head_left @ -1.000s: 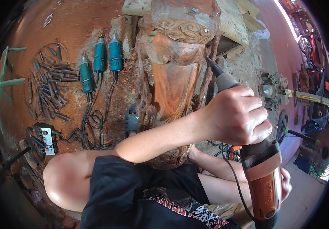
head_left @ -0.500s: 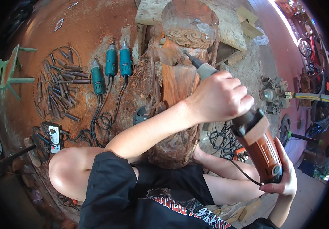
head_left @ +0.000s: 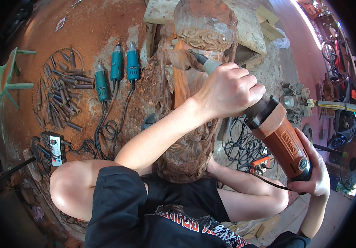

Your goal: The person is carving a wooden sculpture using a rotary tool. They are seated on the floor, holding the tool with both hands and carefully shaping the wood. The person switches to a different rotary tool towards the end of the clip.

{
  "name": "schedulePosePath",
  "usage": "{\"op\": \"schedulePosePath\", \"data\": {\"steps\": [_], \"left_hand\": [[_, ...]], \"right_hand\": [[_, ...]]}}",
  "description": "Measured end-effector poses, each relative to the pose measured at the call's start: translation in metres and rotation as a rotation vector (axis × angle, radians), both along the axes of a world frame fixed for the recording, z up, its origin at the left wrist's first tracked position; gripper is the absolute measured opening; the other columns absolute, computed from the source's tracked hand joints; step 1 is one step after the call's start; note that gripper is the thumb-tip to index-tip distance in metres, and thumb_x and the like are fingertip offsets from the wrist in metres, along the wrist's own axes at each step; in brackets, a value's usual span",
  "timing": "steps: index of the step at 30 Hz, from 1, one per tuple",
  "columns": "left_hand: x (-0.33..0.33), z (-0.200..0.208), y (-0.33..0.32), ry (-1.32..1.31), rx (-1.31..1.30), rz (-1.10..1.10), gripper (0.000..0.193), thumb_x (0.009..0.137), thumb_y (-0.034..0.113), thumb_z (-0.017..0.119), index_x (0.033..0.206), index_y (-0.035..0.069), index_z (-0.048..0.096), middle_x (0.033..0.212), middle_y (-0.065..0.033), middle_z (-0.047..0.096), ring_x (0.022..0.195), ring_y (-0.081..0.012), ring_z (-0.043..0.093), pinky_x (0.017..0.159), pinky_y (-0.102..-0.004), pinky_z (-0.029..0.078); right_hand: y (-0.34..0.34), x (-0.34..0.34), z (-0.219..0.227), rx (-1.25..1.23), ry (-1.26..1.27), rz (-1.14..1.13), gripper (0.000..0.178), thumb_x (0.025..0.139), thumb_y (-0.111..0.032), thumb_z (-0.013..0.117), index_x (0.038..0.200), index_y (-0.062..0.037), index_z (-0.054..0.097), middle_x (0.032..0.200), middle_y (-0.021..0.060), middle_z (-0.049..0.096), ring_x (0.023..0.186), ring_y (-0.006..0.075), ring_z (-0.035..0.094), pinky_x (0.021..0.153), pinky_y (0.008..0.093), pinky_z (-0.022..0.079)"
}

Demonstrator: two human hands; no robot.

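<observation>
A large orange-brown die grinder (head_left: 287,142) slants across the front of me. My left hand (head_left: 233,91) wraps round its narrow grey neck, while my right hand (head_left: 317,175) grips the black rear end, where the cord comes out. The small dark bit (head_left: 192,53) points up and left, over a rounded knob on a brown wood carving (head_left: 186,155). Whether the bit touches the wood I cannot tell. Swirling relief (head_left: 204,39) covers a band near the far end of the carving, which stands between my legs. My left forearm crosses over its middle.
Three teal die grinders (head_left: 132,64) lie to the left with their cords. Beyond them are a pile of dark carving bits (head_left: 64,97) and a green stool (head_left: 8,80). A white power strip (head_left: 56,151) and an orange socket block (head_left: 261,164) sit near my knees, with coiled black cable (head_left: 242,144).
The grinder's tip has shifted left and slightly up over the carving. Its rear end and my right hand have moved up and to the right. Both hands keep their grip.
</observation>
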State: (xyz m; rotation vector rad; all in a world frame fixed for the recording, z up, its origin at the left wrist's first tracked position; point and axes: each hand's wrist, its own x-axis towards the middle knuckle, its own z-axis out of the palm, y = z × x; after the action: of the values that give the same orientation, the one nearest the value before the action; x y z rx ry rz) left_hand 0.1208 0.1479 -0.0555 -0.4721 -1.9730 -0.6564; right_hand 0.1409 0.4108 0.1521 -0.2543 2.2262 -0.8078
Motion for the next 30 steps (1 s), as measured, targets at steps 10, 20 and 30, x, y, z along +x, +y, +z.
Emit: {"op": "schedulePosePath", "data": {"steps": [10,20,30], "left_hand": [[0.005,0.005,0.003,-0.005,0.004,0.017,0.011,0.07,0.014,0.071,0.069,0.013,0.06,0.061,0.001,0.05,0.059,-0.0161,0.06,0.054,-0.0307,0.048],[0.008,0.002,0.004,0.005,0.01,0.026,0.012,0.068,0.015,0.071,0.068,0.014,0.059,0.061,0.0011,0.05,0.059,-0.0163,0.062,0.054,-0.0308,0.048],[0.011,0.003,0.009,-0.027,-0.007,0.003,0.009,0.071,0.017,0.071,0.071,0.014,0.062,0.06,0.0016,0.053,0.059,-0.0165,0.063,0.054,-0.031,0.048]], "right_hand": [[0.004,-0.001,0.006,0.007,-0.018,-0.05,0.131,0.038,-0.019,0.084,0.157,0.0063,0.036,0.145,0.0171,0.058,0.137,0.0249,0.053,0.119,0.0354,0.03],[-0.001,0.0,0.006,0.027,-0.018,-0.102,0.134,0.035,-0.023,0.08,0.157,0.0069,0.037,0.144,0.0181,0.059,0.133,0.0253,0.055,0.117,0.0348,0.032],[0.006,0.008,0.009,0.038,-0.009,-0.101,0.134,0.035,-0.021,0.08,0.158,0.0064,0.034,0.146,0.0197,0.056,0.135,0.0274,0.054,0.119,0.0359,0.031]]}}
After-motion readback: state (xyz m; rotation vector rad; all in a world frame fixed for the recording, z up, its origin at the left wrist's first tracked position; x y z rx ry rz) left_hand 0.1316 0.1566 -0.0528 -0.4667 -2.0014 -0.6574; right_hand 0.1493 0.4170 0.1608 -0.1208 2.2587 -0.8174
